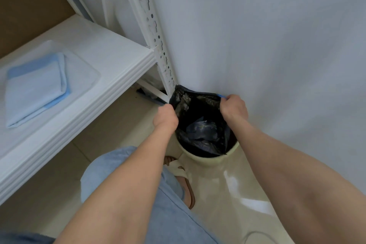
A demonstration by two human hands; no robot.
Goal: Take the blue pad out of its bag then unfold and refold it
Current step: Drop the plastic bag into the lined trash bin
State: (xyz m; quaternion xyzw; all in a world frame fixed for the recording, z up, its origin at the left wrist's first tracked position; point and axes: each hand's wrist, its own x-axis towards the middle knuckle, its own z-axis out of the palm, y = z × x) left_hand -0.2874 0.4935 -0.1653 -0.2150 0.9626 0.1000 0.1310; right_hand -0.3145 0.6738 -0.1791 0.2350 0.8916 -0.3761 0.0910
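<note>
A folded light-blue pad (36, 87) lies inside a clear plastic bag (87, 69) on the white shelf at the left. Both hands are away from it, down at a black bin liner (200, 117) that stands in a pale round bin (208, 159) on the floor. My left hand (166, 117) grips the liner's left rim. My right hand (233, 108) grips its right rim, where a blue drawstring tab shows. The liner's mouth is pulled wide between them, with crumpled dark plastic visible at the bottom.
The white shelf (111, 93) juts out to the left of the bin, with its slotted metal upright (156, 41) just behind. A white curtain hangs behind the bin. My denim-clad leg and sandalled foot (184, 176) stand close to the bin on the glossy tile floor.
</note>
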